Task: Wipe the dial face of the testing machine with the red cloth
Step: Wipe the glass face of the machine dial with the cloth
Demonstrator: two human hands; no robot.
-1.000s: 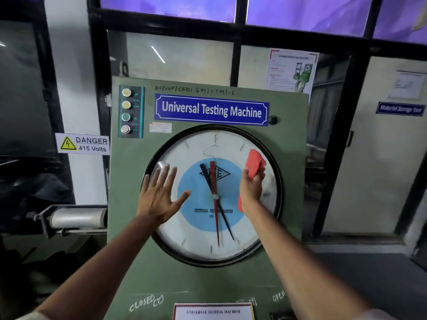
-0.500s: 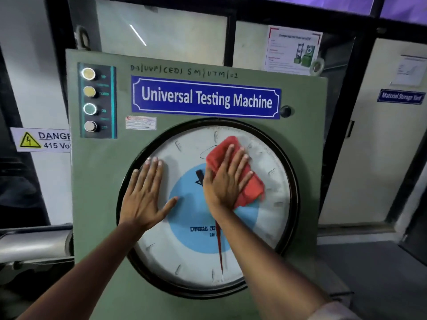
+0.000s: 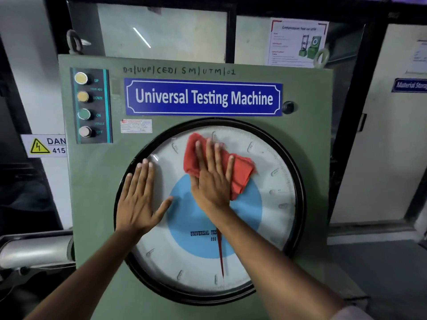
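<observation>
The round dial face [image 3: 265,227], white with a blue centre and a black rim, fills the front of the green testing machine [image 3: 92,204]. My right hand [image 3: 211,181] lies flat with fingers spread, pressing the red cloth [image 3: 240,174] against the upper middle of the dial. The cloth sticks out above and to the right of the hand. My left hand [image 3: 138,202] rests flat and empty on the dial's left side, fingers pointing up. A red pointer [image 3: 220,257] hangs down below my right wrist.
A panel of several push buttons [image 3: 91,105] sits at the machine's upper left, beside the blue nameplate [image 3: 203,97]. A small black knob [image 3: 288,107] is to the right of the nameplate. A danger sign [image 3: 46,145] hangs on the left wall.
My right hand went from holding the cloth at the dial's right side to pressing it flat near the top centre. The view moved closer. My left hand stayed on the dial's left.
</observation>
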